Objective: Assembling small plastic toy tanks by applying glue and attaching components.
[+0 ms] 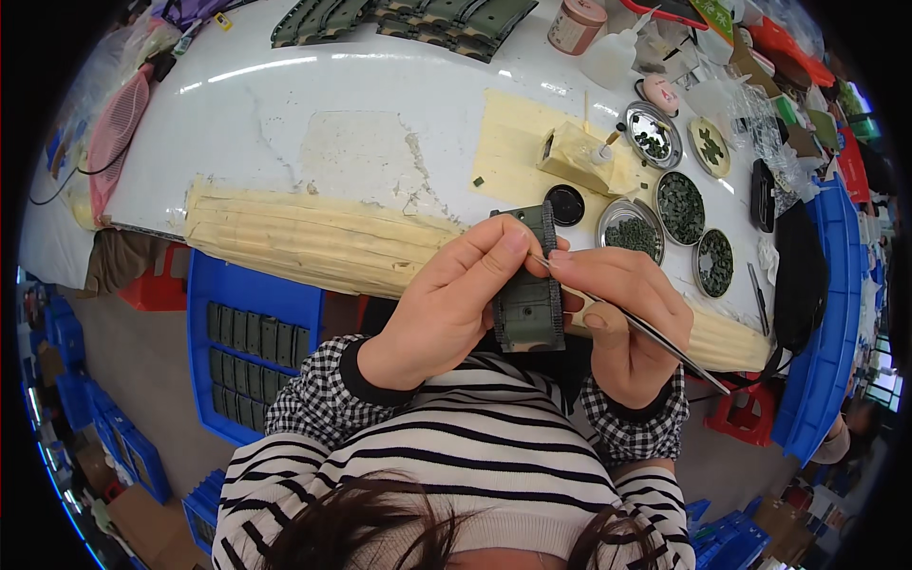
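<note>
My left hand (427,313) is closed on a dark green, camouflage-patterned plastic model part (529,323) with ridged strips along its long edges. The part is held upright just off the table's front edge. Between the fingers of my right hand (635,318) lies a pair of slim metal tweezers (676,354), its back end pointing down to the right. The tweezers' tip meets the left thumb and forefinger at the part's upper half. Whatever tiny piece may be at the tip is hidden. Fingers of the right hand also reach behind the part.
Yellow padding (313,237) covers the table's front edge. Beyond the part stand a black round lid (565,205), a tape-wrapped holder (577,163) and several dishes of small green pieces (680,207). A blue tray (198,332) of green parts sits lower left; camouflaged parts (456,24) lie at the back.
</note>
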A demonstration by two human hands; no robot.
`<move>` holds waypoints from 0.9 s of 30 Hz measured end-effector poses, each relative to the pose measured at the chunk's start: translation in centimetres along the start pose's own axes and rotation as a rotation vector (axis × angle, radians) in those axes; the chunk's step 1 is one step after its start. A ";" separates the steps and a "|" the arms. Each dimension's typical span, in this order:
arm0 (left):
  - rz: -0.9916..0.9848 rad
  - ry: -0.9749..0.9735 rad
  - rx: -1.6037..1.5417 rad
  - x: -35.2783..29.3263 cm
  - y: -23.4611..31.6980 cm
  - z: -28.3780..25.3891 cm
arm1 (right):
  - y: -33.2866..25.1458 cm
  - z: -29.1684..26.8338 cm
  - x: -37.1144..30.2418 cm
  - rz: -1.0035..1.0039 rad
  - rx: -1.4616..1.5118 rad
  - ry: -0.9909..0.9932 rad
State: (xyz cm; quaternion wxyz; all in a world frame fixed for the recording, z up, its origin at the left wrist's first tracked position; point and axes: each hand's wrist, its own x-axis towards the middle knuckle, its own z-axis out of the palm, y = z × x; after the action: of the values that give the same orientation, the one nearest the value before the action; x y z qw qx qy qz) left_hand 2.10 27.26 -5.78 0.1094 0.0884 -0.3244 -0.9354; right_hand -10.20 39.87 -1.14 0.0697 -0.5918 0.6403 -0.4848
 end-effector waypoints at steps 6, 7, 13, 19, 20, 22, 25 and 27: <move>0.030 0.036 0.073 0.1 -0.2 0.2 | 0.2 0.3 -0.1 0.010 0.011 0.018; 0.042 0.040 0.083 0.1 -0.3 0.2 | 0.1 0.3 -0.1 0.020 0.010 0.019; 0.036 0.041 0.108 0.0 -0.3 -0.2 | 0.3 0.6 -0.1 0.031 0.079 0.047; 0.119 0.150 0.094 -0.4 2.9 0.3 | 2.8 0.7 -0.5 0.273 0.176 0.331; 0.168 0.183 0.078 -0.3 3.0 -0.1 | 3.6 0.9 -0.6 0.279 0.111 0.324; 0.238 0.261 -0.032 -0.4 3.2 -0.8 | 4.6 1.2 -0.4 0.292 -0.026 0.276; 0.145 0.307 -0.213 -0.6 3.4 -1.4 | 4.9 1.5 -0.1 0.273 -0.185 0.223; 0.118 0.257 -0.254 -0.8 3.2 -1.6 | 5.1 1.5 0.0 0.238 -0.227 0.205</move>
State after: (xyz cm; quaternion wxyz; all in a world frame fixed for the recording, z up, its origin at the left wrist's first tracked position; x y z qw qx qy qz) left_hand 3.70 24.07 -4.93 0.2148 0.1734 -0.1919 -0.9418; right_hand -12.77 38.23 -5.54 -0.0062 -0.4636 0.7599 -0.4556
